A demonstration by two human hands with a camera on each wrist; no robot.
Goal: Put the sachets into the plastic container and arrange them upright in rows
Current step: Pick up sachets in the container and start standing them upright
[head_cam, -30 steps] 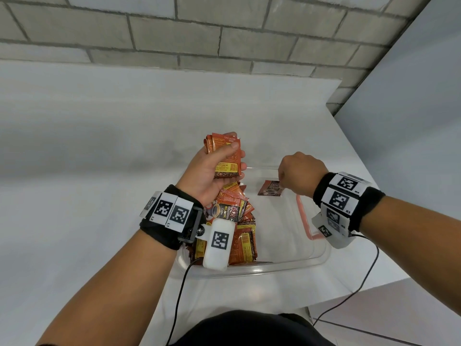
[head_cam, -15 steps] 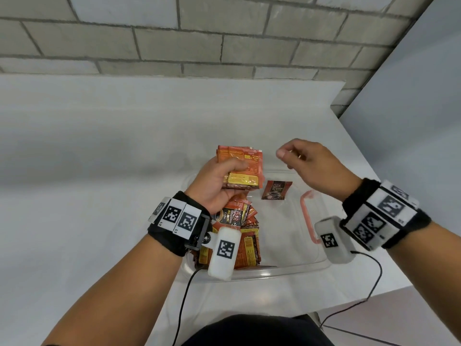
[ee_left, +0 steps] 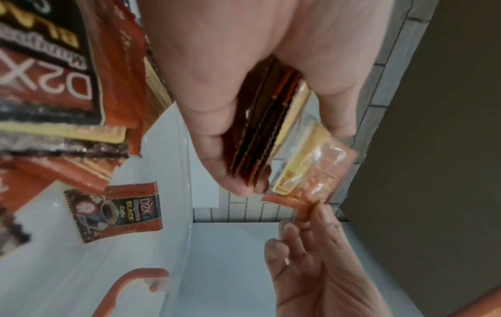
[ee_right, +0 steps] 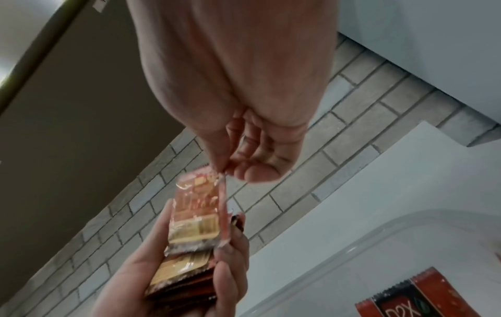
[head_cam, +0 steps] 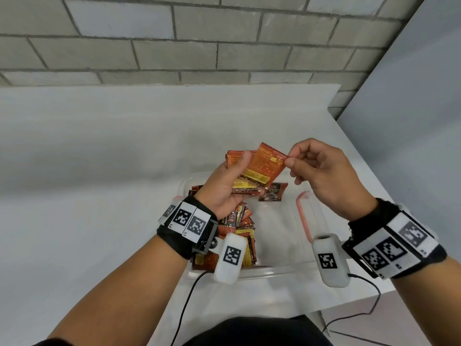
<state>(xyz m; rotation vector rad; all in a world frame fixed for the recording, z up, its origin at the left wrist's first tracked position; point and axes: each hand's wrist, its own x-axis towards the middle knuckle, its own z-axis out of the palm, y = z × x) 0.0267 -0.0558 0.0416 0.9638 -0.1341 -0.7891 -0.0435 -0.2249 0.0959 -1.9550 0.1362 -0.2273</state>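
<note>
My left hand point(head_cam: 230, 181) grips a stack of orange-brown sachets point(ee_left: 260, 137) above the clear plastic container point(head_cam: 282, 270). My right hand point(head_cam: 296, 162) pinches the top corner of the front sachet point(head_cam: 265, 166) of that stack between thumb and forefinger, peeling it off to the right. That front sachet point(ee_right: 198, 206) shows its printed back in the right wrist view. One dark D2X sachet point(head_cam: 273, 192) lies flat on the container floor at the far side. A loose heap of sachets point(head_cam: 237, 231) fills the container's left part, partly hidden under my left wrist.
The container sits on a white table point(head_cam: 99, 171) near its right edge point(head_cam: 374, 186). An orange handle clip point(head_cam: 301, 213) is on the container's right wall. A grey brick wall point(head_cam: 199, 46) stands behind. Cables point(head_cam: 369, 310) hang off the table's front right.
My right hand left the single sachet on the container floor, rose and moved left to the stack. It now pinches the front sachet. The left hand turned the stack and lifted slightly.
</note>
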